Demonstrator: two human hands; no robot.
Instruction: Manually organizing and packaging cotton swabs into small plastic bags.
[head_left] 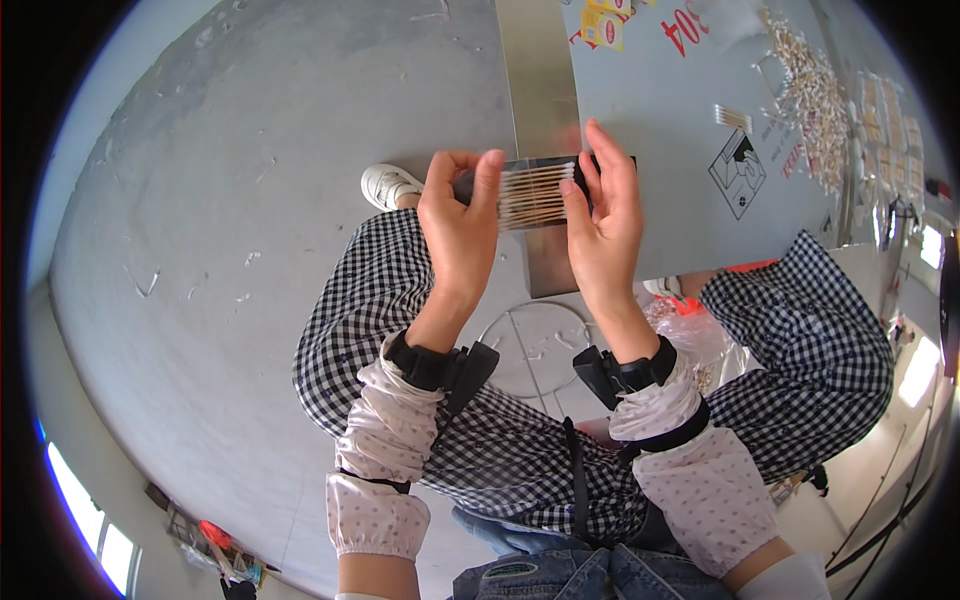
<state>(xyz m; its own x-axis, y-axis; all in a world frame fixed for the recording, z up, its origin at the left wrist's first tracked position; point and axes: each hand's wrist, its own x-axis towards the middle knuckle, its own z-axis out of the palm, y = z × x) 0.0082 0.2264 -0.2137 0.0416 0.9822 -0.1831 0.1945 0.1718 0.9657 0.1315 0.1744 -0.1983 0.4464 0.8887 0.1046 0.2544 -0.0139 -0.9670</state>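
cotton swabs (537, 196): wood-look sticks, soft cotton tips | table edge (545, 95): shiny metal | tabletop (665, 200): smooth, low sheen | floor (250, 260): smooth, concrete-like | trousers (350, 320): matt cloth | sleeve covers (378, 515): wrinkled cloth | bag (695, 335): glossy plastic

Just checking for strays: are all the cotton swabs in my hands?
No, a large heap of swabs lies on the table to the right.

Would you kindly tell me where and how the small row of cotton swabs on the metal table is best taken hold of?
I'd probably pinch the small row of cotton swabs mid-stick, from above with the right hand, finger and thumb on its outer long sides: the sticks lie roughly parallel, apart from the larger pile.
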